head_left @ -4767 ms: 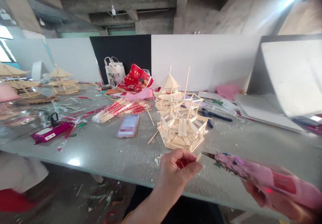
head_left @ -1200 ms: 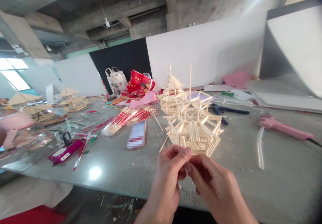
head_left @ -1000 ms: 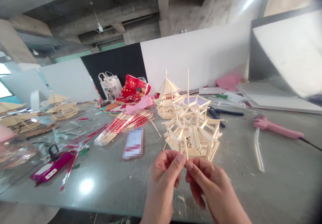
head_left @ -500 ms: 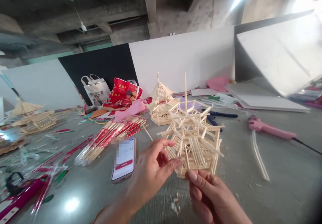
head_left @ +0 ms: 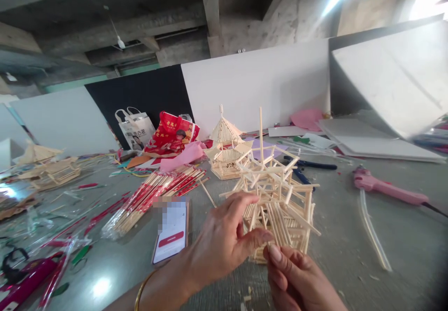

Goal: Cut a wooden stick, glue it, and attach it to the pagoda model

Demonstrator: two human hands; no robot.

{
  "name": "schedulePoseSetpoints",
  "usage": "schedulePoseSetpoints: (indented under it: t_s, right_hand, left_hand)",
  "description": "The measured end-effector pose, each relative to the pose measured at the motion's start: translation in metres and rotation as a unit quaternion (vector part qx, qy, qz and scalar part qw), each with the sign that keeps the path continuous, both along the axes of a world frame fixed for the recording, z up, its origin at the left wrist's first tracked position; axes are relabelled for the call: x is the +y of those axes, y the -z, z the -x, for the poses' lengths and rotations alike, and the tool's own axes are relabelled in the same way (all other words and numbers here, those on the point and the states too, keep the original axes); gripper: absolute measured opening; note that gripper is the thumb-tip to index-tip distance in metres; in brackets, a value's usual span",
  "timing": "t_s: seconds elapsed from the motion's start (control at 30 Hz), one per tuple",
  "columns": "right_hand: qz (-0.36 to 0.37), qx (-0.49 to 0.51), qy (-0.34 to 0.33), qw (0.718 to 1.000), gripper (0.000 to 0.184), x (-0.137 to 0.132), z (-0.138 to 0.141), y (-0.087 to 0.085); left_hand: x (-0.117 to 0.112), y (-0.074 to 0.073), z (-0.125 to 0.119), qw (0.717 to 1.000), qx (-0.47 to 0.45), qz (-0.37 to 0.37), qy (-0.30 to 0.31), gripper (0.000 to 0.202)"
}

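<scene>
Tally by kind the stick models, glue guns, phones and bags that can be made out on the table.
Stick models: 3 (unfinished stick pavilion at the left hand and right hand, roofed pavilion, far-left pavilion)
Pink glue gun: 1
Smartphone: 1
Bags: 2 (white tote bag, red bag)
Total: 7

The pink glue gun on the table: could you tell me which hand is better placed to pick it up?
Probably the right hand. The glue gun lies far to the right of the stick pavilion, on that hand's side, while the left hand would have to cross over the model.
</scene>
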State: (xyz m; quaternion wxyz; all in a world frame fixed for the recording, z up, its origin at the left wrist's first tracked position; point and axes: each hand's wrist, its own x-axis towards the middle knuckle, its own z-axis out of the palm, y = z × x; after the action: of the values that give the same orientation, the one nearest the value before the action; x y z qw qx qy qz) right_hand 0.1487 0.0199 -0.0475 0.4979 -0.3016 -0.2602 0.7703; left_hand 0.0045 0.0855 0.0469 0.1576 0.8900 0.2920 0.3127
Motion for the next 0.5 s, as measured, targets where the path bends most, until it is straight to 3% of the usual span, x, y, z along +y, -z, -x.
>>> schedulePoseSetpoints:
  t_s: [0.37,0.5]
  right_hand:
    - [-0.025,0.004,-0.024,0.999,0.052,0.0040,-0.0032,-0.0039]
    - [-0.028,0.003,-0.015,0.999,0.052,0.0060,-0.0034,0.0017]
  left_hand:
    - [0.0046,0.0068,-0.0040,0.999,0.041,-0.027,0.018,0.045]
    - [0.0057,0.0063,-0.0045,0.998,0.046,-0.025,0.019,0.046]
